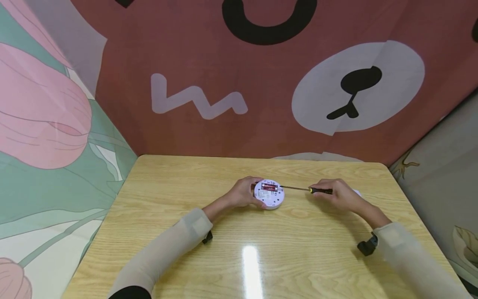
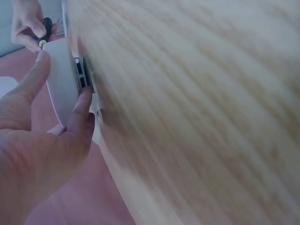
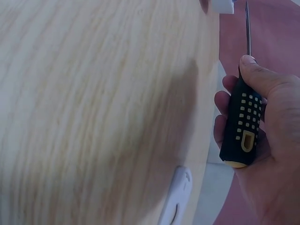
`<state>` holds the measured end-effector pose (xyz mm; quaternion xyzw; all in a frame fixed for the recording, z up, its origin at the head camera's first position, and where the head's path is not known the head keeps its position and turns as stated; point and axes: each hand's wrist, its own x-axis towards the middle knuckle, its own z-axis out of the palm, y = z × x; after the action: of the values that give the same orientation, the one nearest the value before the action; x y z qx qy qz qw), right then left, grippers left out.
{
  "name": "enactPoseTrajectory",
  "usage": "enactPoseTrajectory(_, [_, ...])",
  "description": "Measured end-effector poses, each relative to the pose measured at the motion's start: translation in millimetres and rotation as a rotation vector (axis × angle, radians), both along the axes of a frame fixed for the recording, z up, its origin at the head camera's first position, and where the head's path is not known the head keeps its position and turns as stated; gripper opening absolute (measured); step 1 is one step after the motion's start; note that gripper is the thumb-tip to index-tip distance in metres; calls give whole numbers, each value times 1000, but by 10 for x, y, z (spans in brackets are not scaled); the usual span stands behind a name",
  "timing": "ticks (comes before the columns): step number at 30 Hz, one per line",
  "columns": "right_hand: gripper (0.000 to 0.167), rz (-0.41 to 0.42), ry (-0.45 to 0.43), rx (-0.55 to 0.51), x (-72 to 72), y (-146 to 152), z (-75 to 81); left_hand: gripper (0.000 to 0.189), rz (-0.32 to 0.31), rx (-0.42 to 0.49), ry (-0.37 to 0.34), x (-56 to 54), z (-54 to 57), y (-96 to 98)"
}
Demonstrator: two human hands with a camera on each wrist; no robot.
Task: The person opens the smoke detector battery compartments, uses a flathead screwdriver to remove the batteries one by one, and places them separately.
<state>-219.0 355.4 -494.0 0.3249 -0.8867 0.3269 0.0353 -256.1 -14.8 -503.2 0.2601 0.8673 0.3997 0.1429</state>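
A round white battery-powered device (image 1: 274, 201) is held above the wooden table, its open battery compartment turned upward. Red batteries (image 1: 269, 187) lie side by side inside it. My left hand (image 1: 244, 192) grips the device by its left rim, thumb at the near side and fingers at the far side. In the left wrist view, the device's white casing (image 2: 61, 84) shows between thumb and fingers. My right hand (image 1: 340, 194) grips a screwdriver by its black and yellow handle (image 3: 241, 122). The shaft (image 1: 296, 188) points left, its tip at the device's right edge by the compartment; exact contact cannot be told.
A white plastic piece (image 3: 177, 197) lies on the table beneath my right hand, mostly hidden by it in the head view. The wooden table (image 1: 179, 178) meets a brown cartoon-printed cloth (image 1: 209, 137) at its far edge. A patterned cloth hangs on the left.
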Motion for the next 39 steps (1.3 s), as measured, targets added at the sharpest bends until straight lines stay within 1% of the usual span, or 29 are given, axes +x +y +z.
enactPoseTrajectory(7, [29,11,32,33,-15,50,74,92,-8,66,-65,5,36,-13])
enactPoseTrajectory(13, [30,54,99,55,-38,80,169,90,-3,85,-94,6,71,-27])
enactPoseTrajectory(15, [30,66,114,63,-45,91,202,89,-6,78,-96,1,77,-35])
enactPoseTrajectory(24, [29,82,140,83,-71,140,362,82,-29,67,-82,-7,104,-103])
enactPoseTrajectory(31, [30,87,144,118,-94,141,470,75,-53,68,-34,-31,85,-173])
enactPoseTrajectory(34, [31,86,149,135,-102,143,510,68,-68,84,-10,-41,74,-196])
enactPoseTrajectory(39, [31,82,155,147,-116,150,560,55,-95,72,43,-42,61,-236])
